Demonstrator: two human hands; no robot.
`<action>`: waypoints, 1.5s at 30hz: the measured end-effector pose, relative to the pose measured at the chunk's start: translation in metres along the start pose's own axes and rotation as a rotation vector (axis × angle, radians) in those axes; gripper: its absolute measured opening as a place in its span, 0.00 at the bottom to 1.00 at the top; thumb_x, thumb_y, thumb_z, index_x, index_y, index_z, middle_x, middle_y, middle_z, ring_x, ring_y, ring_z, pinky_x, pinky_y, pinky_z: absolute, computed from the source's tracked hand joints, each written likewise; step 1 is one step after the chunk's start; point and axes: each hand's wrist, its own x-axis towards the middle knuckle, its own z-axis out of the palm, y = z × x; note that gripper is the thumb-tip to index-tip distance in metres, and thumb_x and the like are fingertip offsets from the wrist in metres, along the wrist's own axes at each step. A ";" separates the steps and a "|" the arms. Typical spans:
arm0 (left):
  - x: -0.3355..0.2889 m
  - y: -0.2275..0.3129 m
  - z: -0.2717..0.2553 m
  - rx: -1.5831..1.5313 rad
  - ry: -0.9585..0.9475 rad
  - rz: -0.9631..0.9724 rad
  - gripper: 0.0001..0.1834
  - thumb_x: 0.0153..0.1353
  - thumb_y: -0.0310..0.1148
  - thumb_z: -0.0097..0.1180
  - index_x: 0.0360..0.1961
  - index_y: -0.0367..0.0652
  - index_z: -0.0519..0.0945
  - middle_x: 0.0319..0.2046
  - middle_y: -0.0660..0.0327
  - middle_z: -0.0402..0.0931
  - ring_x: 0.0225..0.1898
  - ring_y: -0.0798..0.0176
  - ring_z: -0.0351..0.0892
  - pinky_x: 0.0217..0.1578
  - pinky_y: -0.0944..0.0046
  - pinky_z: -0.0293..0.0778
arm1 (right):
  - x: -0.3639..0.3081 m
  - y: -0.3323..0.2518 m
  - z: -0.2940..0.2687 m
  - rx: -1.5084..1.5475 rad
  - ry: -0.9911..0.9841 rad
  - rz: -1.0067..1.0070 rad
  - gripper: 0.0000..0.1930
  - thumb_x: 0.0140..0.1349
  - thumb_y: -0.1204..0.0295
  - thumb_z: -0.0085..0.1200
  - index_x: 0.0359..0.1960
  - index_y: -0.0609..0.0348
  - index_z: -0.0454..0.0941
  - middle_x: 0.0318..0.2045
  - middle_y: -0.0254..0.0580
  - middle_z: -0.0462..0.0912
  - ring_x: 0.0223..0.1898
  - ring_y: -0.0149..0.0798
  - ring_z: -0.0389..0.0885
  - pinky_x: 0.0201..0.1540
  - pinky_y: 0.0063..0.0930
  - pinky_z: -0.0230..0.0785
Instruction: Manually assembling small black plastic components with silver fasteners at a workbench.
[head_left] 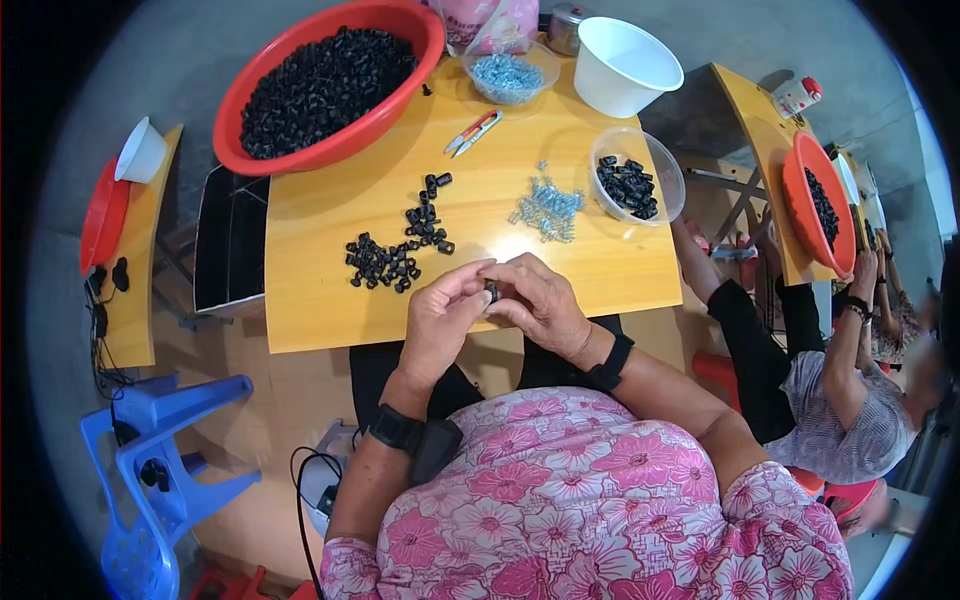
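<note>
Close to the table's near edge, my left hand [446,308] and my right hand [543,305] meet with fingers pinched around one small black plastic part [491,288]. Fingertips cover most of it. Just beyond my left hand, a loose heap of small black cylindrical parts [383,264] lies on the yellow table [330,322], with a trail of more running away from me. Farther out from my right hand is a pile of small silvery springs [550,210]. To its right, a clear plastic bowl [668,170] holds more black parts.
A big red basin [232,150] full of black pieces stands far left. Behind are thread snips [473,133], a clear bowl of springs [508,78] and a white tub [625,75]. A blue plastic chair [150,480] stands left; another person [845,400] sits right beside a second table.
</note>
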 end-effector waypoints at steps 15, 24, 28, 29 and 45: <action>0.002 -0.004 -0.001 -0.001 0.007 -0.003 0.22 0.60 0.19 0.52 0.58 0.33 0.73 0.37 0.64 0.77 0.38 0.75 0.76 0.41 0.74 0.74 | -0.002 0.000 0.000 0.017 -0.085 0.097 0.20 0.57 0.74 0.59 0.52 0.58 0.71 0.38 0.49 0.74 0.38 0.52 0.77 0.41 0.36 0.71; -0.001 -0.001 0.000 0.156 -0.101 0.107 0.30 0.55 0.21 0.61 0.61 0.35 0.69 0.35 0.65 0.74 0.35 0.76 0.74 0.37 0.76 0.72 | -0.002 0.002 -0.003 0.014 -0.092 0.088 0.21 0.57 0.75 0.56 0.53 0.58 0.68 0.39 0.52 0.73 0.39 0.55 0.75 0.42 0.38 0.70; -0.001 0.000 0.000 0.145 -0.087 0.104 0.30 0.54 0.23 0.63 0.59 0.36 0.71 0.34 0.64 0.76 0.33 0.76 0.74 0.36 0.75 0.73 | -0.001 0.005 -0.002 0.066 -0.097 0.066 0.21 0.57 0.74 0.56 0.53 0.57 0.68 0.39 0.52 0.73 0.39 0.55 0.74 0.43 0.39 0.69; 0.000 0.001 0.001 0.151 -0.081 0.109 0.29 0.54 0.23 0.64 0.59 0.36 0.72 0.34 0.64 0.76 0.33 0.75 0.74 0.36 0.75 0.73 | 0.000 0.006 -0.002 0.074 -0.107 0.069 0.21 0.58 0.73 0.56 0.53 0.57 0.68 0.39 0.51 0.73 0.39 0.55 0.73 0.43 0.39 0.69; 0.002 -0.006 0.007 0.147 -0.036 0.149 0.24 0.56 0.26 0.63 0.55 0.33 0.74 0.34 0.61 0.76 0.32 0.73 0.75 0.36 0.74 0.75 | 0.000 0.005 -0.003 0.049 -0.081 0.100 0.17 0.58 0.69 0.58 0.49 0.56 0.72 0.36 0.47 0.75 0.38 0.52 0.75 0.42 0.38 0.70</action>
